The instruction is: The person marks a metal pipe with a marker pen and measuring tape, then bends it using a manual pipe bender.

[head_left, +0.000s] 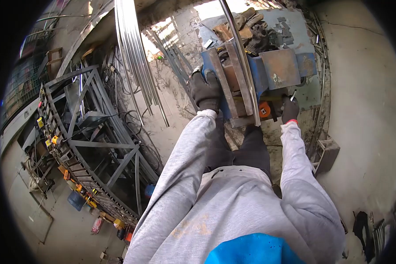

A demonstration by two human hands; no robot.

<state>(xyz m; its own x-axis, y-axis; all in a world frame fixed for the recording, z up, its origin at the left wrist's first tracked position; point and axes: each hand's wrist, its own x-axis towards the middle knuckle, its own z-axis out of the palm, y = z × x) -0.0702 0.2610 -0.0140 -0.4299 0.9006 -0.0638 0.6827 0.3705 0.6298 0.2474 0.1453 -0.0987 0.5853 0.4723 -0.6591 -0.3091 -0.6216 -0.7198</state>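
Note:
In the head view, my right hand (290, 108), in a dark glove with a red cuff, grips a slim white pen-like stick (293, 95) that points up. Left of it, an orange tape measure (264, 110) rests at the near end of a blue metal machine (262, 72). My left hand (205, 91), also dark-gloved, is at the machine's left side with its fingers curled; what lies under them is hidden. A long shiny metal tube (238, 37) runs along the machine's top, beside two rusty steel bars (222, 79).
Several long shiny tubes (136, 53) jut in at upper left. A grey steel frame rack (103, 144) with clamps along its edge stands left. Rags and gloves (255, 33) lie beyond the machine; a rusty plate (279, 67) is on its right. A small box (328, 154) sits lower right.

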